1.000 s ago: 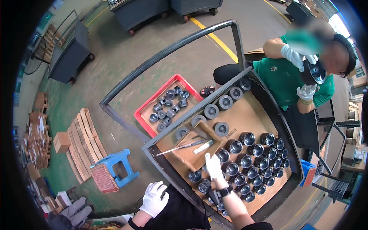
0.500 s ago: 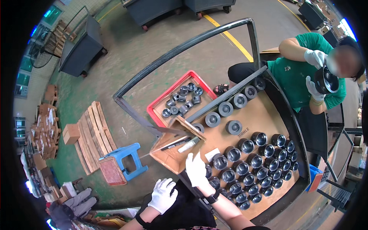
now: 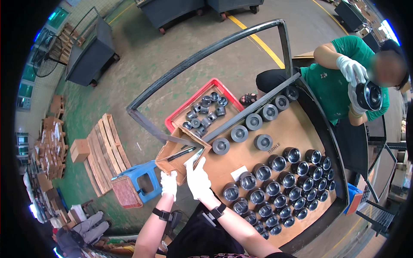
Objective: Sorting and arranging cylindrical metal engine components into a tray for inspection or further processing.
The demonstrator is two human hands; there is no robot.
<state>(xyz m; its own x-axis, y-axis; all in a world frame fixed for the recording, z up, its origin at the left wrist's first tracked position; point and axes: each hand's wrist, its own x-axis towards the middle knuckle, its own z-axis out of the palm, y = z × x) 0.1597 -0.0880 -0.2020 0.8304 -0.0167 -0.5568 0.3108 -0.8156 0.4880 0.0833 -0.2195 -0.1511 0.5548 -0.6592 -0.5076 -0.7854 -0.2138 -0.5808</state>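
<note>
Steadying box (image 3: 175, 165): we're grasping it with right hand (image 3: 198, 178), box lying at eleven o'clock; left hand (image 3: 168, 184) touching near side, grip unclear. Next move probably calling for level support, dark sticks (image 3: 180, 154) lying loose. Stool (image 3: 140, 169) crowding nine o'clock, cart bar (image 3: 150, 126) obstructing eleven.

Person's L hand (image 3: 168, 185) & R hand (image 3: 198, 180), both white-gloved, are close tog. but apart. L forearm (image 3: 149, 228) rises steeply, fingers bent, tips unclear. R reaches a bit farther fwd; R forearm (image 3: 235, 227) slants up-left, wrist near L's.
</note>
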